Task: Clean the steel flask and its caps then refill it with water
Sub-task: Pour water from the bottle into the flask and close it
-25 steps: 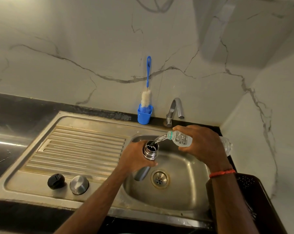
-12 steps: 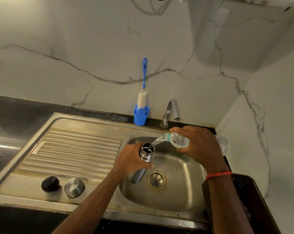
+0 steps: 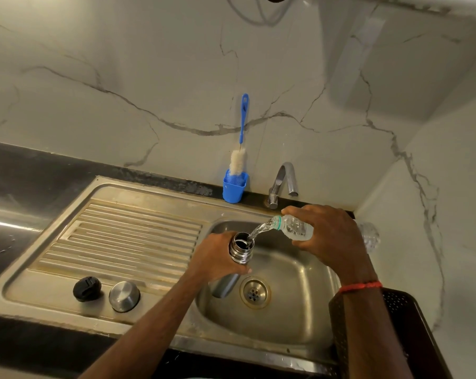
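Observation:
My left hand [image 3: 216,258] grips the steel flask [image 3: 239,251] upright over the sink basin [image 3: 286,318], its mouth uncovered. My right hand [image 3: 332,239] holds a clear plastic water bottle [image 3: 294,228] tipped to the left, and a stream of water runs from its neck into the flask's mouth. The bottle's base sticks out past my right hand. Two caps lie on the drainboard [image 3: 127,236] near its front edge: a black inner cap [image 3: 87,289] and a steel outer cap [image 3: 124,296] to its right.
A blue bottle brush [image 3: 241,149] stands in a blue holder [image 3: 234,188] against the marble wall. The tap [image 3: 282,184] rises behind the basin. A dark perforated basket [image 3: 403,318] sits at the right of the sink, partly behind my right forearm. Black countertop lies at left.
Both hands keep their hold and the pouring goes on. The view has shifted slightly, with the hands and flask nearly in the same place.

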Demonstrator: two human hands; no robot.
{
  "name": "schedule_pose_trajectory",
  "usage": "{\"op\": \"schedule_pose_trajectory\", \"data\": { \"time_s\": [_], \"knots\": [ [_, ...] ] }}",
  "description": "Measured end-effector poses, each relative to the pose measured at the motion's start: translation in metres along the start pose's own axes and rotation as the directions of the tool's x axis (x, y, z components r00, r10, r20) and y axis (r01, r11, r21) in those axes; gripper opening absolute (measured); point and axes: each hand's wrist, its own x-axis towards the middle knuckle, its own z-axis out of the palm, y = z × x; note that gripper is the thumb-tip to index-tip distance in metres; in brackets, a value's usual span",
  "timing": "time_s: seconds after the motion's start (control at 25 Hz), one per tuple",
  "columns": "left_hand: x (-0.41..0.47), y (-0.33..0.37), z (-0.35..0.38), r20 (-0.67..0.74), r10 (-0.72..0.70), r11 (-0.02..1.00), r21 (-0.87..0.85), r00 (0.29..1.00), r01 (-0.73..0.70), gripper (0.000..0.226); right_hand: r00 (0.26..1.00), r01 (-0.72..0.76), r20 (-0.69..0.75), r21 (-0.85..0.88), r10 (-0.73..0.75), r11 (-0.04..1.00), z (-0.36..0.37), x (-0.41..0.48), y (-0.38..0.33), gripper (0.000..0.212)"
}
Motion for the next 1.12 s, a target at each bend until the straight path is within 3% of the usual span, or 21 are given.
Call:
{"op": "schedule_pose_trajectory", "data": {
  "time_s": [0.88,1.12],
  "knots": [
    [0.002,-0.001,-0.002,0.008,-0.038,0.999,-0.015,0.999,0.038,0.068,0.998,0.007,-0.062,-0.021,-0.008,1.000,0.005,0.005,0.002,0.060],
    [0.004,-0.004,0.000,0.021,-0.043,0.999,-0.001,0.999,0.043,0.068,0.994,-0.016,-0.105,-0.121,0.003,0.992,0.012,0.005,0.006,0.059]
  ]
}}
